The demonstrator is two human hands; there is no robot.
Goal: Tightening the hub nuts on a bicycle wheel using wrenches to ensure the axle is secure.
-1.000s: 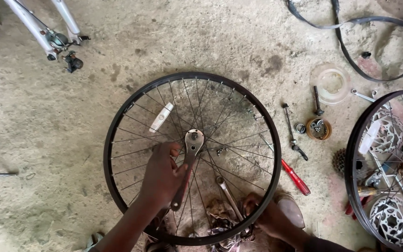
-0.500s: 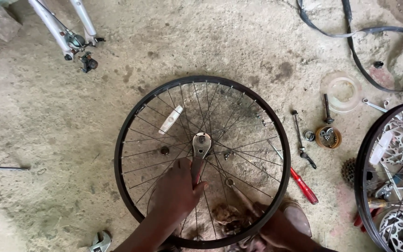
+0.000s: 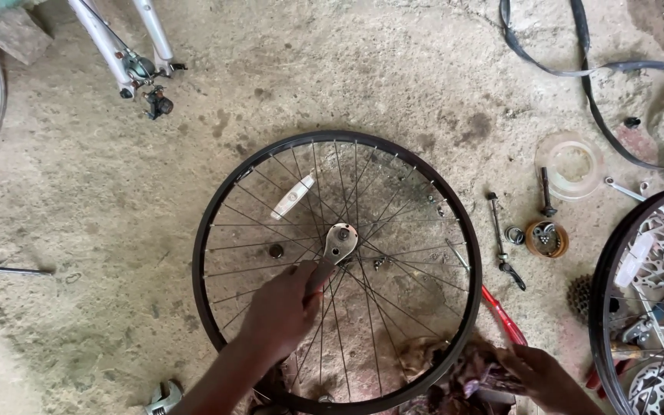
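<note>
Two hands apart: left hand (image 3: 286,311) clamped on wrench (image 3: 332,257) at wheel (image 3: 337,273) hub; right hand (image 3: 543,376) grip cannot be told. Slip risk judged: knuckles struck on spokes, wheel unbraced on floor.

Over the last second the left hand (image 3: 286,311) slid down the wrench (image 3: 333,253) handle, away from its head on the hub of the wheel (image 3: 337,273), while the right hand (image 3: 543,376) shifted rightward toward the red-handled tool (image 3: 503,317).
</note>
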